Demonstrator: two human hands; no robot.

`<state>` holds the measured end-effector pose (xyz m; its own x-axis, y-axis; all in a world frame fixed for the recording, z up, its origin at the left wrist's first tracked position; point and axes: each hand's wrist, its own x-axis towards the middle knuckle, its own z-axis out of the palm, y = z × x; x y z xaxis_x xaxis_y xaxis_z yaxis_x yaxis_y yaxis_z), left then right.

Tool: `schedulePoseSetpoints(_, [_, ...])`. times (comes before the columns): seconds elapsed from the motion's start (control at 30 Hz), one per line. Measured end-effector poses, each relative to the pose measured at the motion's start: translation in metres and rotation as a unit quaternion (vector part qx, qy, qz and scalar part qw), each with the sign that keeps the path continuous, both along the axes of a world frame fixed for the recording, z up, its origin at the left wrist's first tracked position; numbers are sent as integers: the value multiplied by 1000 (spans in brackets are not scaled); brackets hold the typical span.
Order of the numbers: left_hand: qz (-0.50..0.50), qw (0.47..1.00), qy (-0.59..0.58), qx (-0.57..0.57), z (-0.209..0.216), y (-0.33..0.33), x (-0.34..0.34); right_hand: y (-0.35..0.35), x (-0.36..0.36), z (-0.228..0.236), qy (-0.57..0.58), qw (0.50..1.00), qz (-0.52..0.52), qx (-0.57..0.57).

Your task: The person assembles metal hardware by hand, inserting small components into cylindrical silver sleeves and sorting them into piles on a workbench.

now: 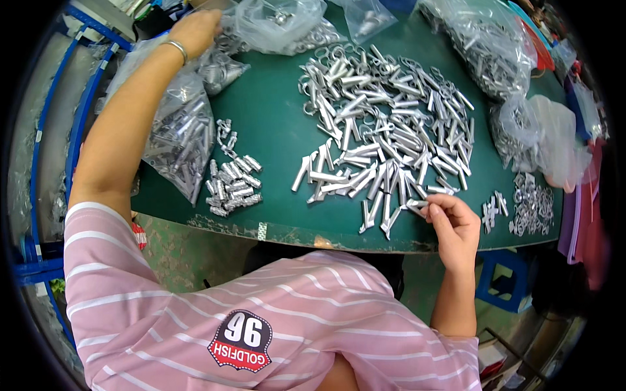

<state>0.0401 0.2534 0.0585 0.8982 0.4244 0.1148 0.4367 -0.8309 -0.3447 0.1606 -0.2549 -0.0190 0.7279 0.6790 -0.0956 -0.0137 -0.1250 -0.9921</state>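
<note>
At the near edge of a large pile of silver metal tube-like parts with rings (391, 124), my right hand (455, 228) pinches one silver metal part (417, 204) between thumb and fingers. My left arm stretches to the far left, where my left hand (197, 32) is beside a clear plastic bag of metal pieces (277, 25). Its fingers are too hidden to show whether they grip anything. Below that arm lies a clear bag of silver tubes (179, 140). A small heap of short silver cylinders (235, 186) sits next to this bag.
The green table (280, 117) has a worn, curved near edge. Bags of metal parts (486, 49) crowd the far right. Small silver fittings (531, 205) lie at the right. Blue shelving (45, 117) stands at the left, and a blue stool (505, 280) is under the table.
</note>
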Motion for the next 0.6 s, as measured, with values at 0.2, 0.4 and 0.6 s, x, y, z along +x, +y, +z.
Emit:
schedulePoseSetpoints(0.2, [22, 994, -107, 16, -6, 61, -15, -9, 4, 2, -95, 994, -38, -37])
schedulePoseSetpoints(0.4, [48, 988, -58, -137, 12, 52, -17, 2, -1, 3, -247, 964, 5, -93])
schedulePoseSetpoints(0.6, [-105, 937, -251, -217, 29, -91, -16, 50, 0, 4, -404, 909, 97, -15])
